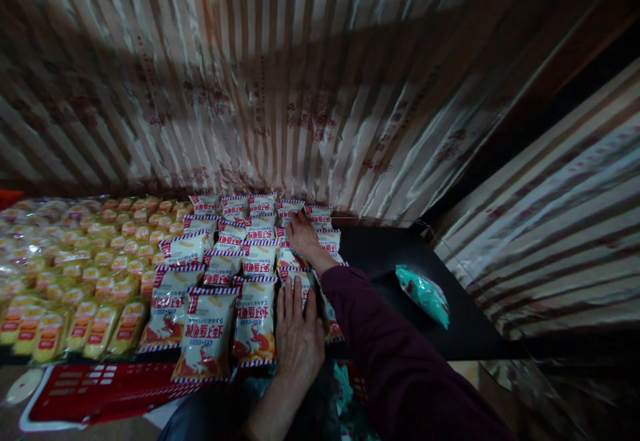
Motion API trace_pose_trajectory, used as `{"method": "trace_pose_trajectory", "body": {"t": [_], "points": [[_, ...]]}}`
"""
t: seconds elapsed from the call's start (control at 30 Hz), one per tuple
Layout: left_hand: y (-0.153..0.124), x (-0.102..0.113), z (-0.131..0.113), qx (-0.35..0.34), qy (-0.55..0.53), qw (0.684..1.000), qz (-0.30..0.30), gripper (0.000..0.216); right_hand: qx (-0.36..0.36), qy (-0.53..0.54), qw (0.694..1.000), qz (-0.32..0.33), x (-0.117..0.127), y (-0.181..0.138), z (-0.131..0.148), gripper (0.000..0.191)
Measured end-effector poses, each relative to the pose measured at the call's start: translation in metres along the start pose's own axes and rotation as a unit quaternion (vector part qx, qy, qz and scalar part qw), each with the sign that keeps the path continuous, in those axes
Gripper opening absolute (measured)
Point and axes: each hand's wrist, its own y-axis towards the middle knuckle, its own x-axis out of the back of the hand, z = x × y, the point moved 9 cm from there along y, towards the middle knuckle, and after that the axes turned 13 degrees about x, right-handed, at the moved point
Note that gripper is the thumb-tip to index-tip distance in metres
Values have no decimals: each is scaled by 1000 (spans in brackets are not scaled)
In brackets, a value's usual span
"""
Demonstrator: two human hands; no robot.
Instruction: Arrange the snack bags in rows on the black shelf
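Observation:
Snack bags with white fronts, red print and striped edges (pixel 255 321) lie in overlapping rows on a black shelf (pixel 370 254). My left hand (pixel 300 337) rests flat on a bag in the front row, its fingers stretched forward and slightly apart. Farther back, my right hand (pixel 303 235) reaches in from the right, in a dark purple sleeve. Its fingers lie over a bag near the back row; the fingertips are dim, and I see no bag lifted in them. One teal bag (pixel 424 294) lies by itself on the shelf to the right.
Several yellow wrapped snacks (pixel 50 334) fill the shelf's left side. Below the front edge is a red plastic basket (pixel 100 394). More teal bags (pixel 344 387) show beneath my arms. Striped, printed plastic sheeting (pixel 310 94) hangs behind the shelf.

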Motion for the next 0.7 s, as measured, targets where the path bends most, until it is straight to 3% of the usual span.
{"method": "trace_pose_trajectory", "body": {"t": [0.27,0.43,0.53,0.7], "points": [[3,1,2,11,-3,1000,16,53,1,18,1000,-15,-2,-5,5,49],[4,4,3,8,-6,1000,11,53,36,42,996,-67,12,-3,2,47],[4,9,2,8,-8,1000,6,54,29,63,993,-93,29,-5,-20,47],[-5,13,-17,-17,-1,1000,0,59,-15,85,993,-82,45,-29,-85,47]]}}
